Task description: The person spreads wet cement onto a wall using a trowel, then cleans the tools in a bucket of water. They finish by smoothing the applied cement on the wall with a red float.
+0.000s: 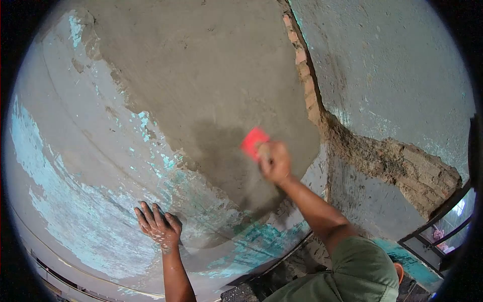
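Note:
My right hand (pixel 276 162) is closed around the handle of a red plastering float (pixel 254 143). Motion blurs the float, and its face is against or very near a patch of smooth grey-brown plaster (pixel 201 65) on the wall. Lower left, my left hand (pixel 159 224) lies flat with its fingers apart on the old painted wall (pixel 95 221), where turquoise and pale grey paint is flaking. Specks of plaster mark the back of this hand. It holds nothing.
Exposed bricks (pixel 305 70) line the plaster's right edge. A rough broken ledge (pixel 392 163) juts out to the right, below a grey wall (pixel 387 65). At far right is a dark-framed window (pixel 443 231). Rubble-like dark material (pixel 302 261) lies below.

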